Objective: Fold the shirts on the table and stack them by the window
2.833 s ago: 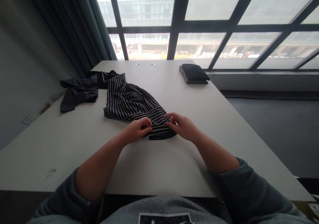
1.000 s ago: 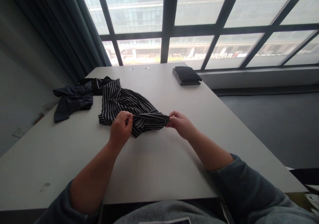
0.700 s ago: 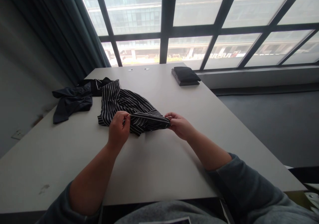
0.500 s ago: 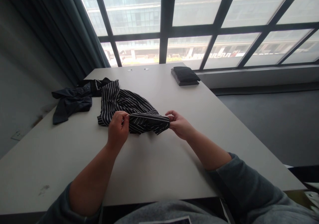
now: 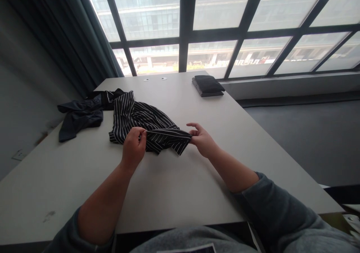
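Striped garment (image 5: 146,120) pinched at its near edge by both hands, lifted just off the counter (image 5: 174,181).
The left hand (image 5: 134,148) and right hand (image 5: 203,140) each have fingers closed on that edge; beyond the garment lies dark crumpled clothing (image 5: 80,114), and far right of it a folded dark stack (image 5: 207,85).

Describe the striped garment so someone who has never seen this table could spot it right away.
On the pale table under the big window, look left of centre. The striped garment lies crumpled there, pinched by the left hand and right hand. Only it has white pinstripes; its neighbour is plain dark.
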The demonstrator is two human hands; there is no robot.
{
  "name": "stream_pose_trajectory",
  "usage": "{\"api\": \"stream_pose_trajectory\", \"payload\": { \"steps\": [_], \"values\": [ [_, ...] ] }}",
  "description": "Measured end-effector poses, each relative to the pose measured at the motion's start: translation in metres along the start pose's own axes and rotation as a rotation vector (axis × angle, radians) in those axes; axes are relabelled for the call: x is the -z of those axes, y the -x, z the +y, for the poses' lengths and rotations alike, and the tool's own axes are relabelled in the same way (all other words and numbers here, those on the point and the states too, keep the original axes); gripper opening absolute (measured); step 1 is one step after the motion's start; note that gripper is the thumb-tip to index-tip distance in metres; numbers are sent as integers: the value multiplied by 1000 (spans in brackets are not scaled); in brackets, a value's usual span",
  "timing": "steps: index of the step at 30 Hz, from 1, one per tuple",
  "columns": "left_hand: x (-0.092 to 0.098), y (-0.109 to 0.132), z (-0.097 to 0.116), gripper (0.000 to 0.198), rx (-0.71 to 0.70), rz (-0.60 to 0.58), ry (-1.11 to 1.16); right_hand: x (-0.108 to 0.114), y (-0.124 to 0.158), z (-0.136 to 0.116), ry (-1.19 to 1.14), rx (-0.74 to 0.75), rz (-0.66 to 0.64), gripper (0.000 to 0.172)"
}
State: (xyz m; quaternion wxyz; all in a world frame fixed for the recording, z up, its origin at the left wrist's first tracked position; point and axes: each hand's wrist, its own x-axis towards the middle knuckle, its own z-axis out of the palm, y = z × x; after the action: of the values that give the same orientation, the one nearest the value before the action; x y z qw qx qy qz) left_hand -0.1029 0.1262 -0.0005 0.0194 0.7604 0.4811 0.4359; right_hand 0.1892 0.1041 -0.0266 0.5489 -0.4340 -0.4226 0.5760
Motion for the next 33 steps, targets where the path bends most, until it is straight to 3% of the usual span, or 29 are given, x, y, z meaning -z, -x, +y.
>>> {"api": "stream_pose_trajectory", "payload": {
  "steps": [6,10,12,15,18,24,33],
  "values": [
    [-3,1,-7,11,44,5,-22,-5,6,-4,-300,-110,-135,74],
    [-1,4,5,15,-30,75,-103,-8,10,-5,-361,-99,-176,74],
    [-1,7,19,13,-132,0,-102,-11,11,-5,-355,-84,-183,71],
    [-4,14,40,12,-286,-237,-14,-15,15,-6,-342,-55,-193,70],
    [-13,22,52,19,-333,-350,41,-18,20,-8,-327,-40,-212,68],
    [-27,29,55,12,-256,-390,21,-26,24,-6,-379,-24,-193,53],
    [-29,33,61,19,-130,-348,53,-31,27,-4,-365,15,-231,53]
  ]
}}
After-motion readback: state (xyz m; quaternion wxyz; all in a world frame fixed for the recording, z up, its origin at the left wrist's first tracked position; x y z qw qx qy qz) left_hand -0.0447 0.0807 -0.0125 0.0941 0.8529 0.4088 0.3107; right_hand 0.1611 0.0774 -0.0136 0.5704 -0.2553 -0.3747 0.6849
